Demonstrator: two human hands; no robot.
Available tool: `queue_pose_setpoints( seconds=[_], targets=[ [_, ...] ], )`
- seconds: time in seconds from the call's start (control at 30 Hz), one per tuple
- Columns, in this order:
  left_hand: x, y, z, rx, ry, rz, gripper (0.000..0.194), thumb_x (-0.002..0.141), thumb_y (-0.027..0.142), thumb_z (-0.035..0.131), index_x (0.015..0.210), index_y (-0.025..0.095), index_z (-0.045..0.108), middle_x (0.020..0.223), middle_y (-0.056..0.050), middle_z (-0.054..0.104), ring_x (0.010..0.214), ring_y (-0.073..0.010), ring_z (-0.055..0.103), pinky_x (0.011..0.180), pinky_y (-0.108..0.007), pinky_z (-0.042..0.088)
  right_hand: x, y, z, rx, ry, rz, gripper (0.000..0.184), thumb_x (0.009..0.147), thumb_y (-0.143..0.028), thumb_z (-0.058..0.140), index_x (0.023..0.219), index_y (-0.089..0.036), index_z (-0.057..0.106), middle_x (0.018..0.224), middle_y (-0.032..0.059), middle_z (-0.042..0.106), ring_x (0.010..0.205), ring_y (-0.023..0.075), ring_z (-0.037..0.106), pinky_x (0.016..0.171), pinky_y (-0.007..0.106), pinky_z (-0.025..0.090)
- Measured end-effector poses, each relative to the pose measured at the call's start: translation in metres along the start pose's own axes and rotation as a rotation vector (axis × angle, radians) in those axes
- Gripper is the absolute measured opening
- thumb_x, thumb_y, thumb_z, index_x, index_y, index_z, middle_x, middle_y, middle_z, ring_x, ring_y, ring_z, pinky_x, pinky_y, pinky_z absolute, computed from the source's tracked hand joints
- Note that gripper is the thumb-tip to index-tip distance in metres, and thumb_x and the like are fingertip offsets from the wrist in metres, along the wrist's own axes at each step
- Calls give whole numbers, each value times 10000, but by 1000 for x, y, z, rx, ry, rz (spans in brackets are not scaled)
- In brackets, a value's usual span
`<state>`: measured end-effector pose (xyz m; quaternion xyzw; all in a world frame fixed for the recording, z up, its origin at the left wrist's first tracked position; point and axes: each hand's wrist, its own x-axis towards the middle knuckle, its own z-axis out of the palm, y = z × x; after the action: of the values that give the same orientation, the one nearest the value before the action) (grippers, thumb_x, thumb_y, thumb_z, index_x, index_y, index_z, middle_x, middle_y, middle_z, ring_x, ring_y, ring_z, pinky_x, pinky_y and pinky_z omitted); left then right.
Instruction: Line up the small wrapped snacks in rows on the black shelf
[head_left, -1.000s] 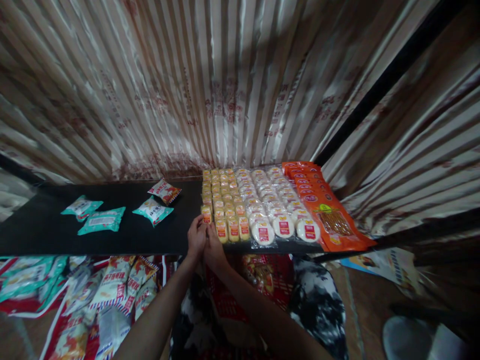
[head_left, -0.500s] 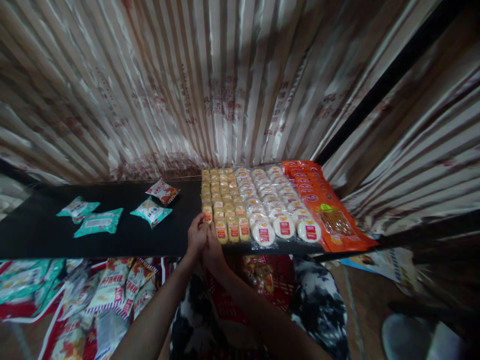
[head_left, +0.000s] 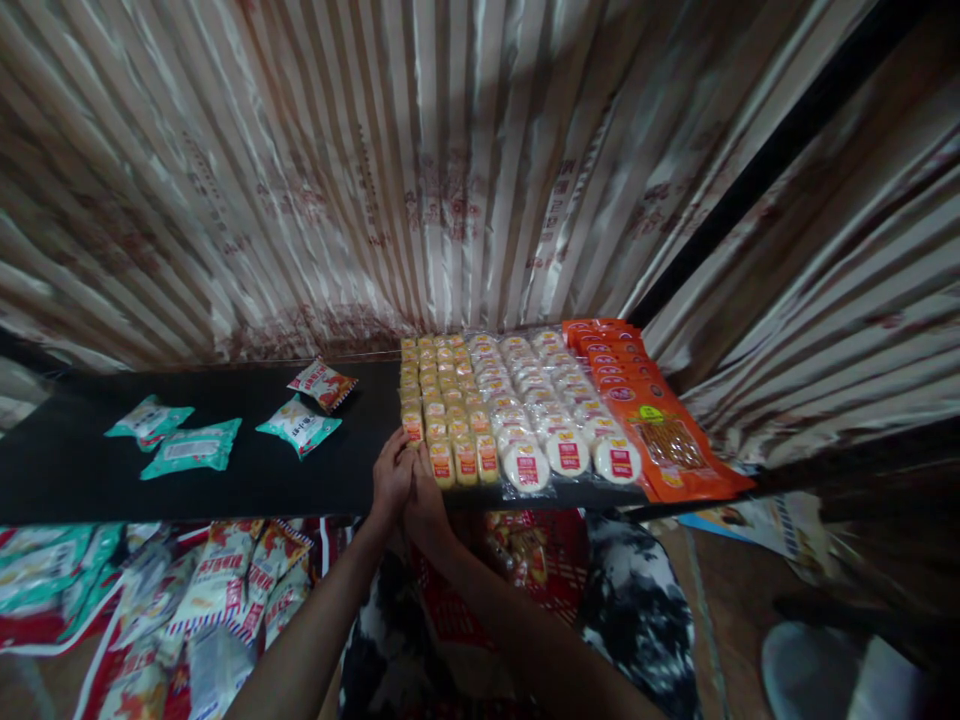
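Note:
My left hand (head_left: pixel 393 474) and my right hand (head_left: pixel 427 500) are pressed together at the shelf's front edge, both with fingers closed. The left fingertips touch a small yellow packaged cake (head_left: pixel 412 424) at the near end of the leftmost column. Whatever lies between the palms is hidden. Just right of my hands, rows of similar yellow packaged cakes (head_left: pixel 466 458) run back in overlapping columns. Beyond those are columns of round white wrapped cakes (head_left: pixel 568 452) with red labels, then a row of orange snack bags (head_left: pixel 667 440).
On the black shelf (head_left: pixel 67 470) at left lie several loose teal packets (head_left: pixel 192 447) and a red-and-white packet (head_left: pixel 323 384). Below are open bags of white-and-red snack packets (head_left: pixel 217 580) and a red bag (head_left: pixel 555 550) between my knees. A striped curtain (head_left: pixel 315 180) hangs behind.
The view has shifted very slightly. My two hands stay together at the same yellow column, and the packages have kept their places.

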<state>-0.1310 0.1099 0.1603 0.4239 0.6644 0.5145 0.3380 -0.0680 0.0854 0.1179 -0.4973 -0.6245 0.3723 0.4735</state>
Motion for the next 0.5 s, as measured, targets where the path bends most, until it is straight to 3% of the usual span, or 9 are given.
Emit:
queue_pose_setpoints(
  seconds=[0.5],
  targets=[
    [1, 6, 0, 33, -29, 14, 331, 773, 125, 490, 1055, 143, 663, 1216, -92, 624, 1139, -195, 560, 1057, -360, 378, 5, 0, -2, 7, -33, 26, 559, 804, -166, 448, 1361, -115, 420, 1440, 130, 388, 1356, 237, 305, 1139, 429, 232]
  ],
)
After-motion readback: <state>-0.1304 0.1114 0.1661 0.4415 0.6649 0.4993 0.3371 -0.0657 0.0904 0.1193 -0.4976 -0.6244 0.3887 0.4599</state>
